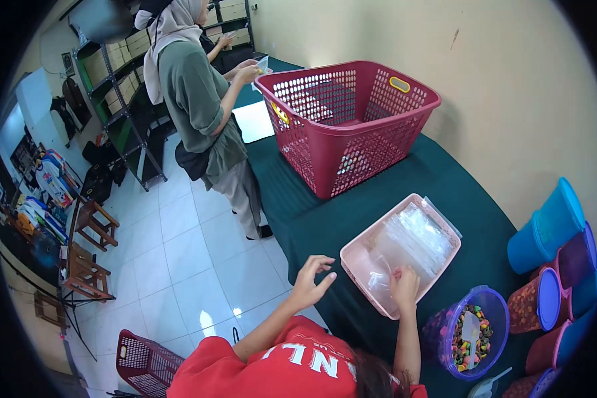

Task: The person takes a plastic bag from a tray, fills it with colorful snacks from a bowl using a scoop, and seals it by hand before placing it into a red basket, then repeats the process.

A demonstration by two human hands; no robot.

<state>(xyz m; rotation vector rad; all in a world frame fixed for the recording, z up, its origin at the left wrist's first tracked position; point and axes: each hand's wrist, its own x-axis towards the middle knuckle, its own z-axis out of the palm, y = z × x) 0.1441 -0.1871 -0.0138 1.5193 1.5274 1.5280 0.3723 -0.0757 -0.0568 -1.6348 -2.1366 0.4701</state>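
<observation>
My left hand (pixel 312 281) is raised just left of a pale pink tray (pixel 351 265), its thumb and fingers apart and nothing in them. Inside that tray lie clear plastic bags (pixel 414 232), stacked flat and overlapping. My right hand (pixel 404 286) reaches over the tray's near right side. Its fingers are curled together at a clear plastic bag in the front part, and they seem to pinch its edge. Close to my right forearm stands a purple tub (pixel 502 318) of colourful candies (pixel 481 331), with a translucent scoop (pixel 469 331) lying in them.
A large maroon basket (pixel 371 129) stands farther along the green-covered table (pixel 312 229). Lidded blue, purple and pink tubs (pixel 547 295) crowd the right edge. A co-worker (pixel 192 93) stands at the table's left side, holding a small packet (pixel 263 65). Another maroon basket (pixel 146 363) is on the floor.
</observation>
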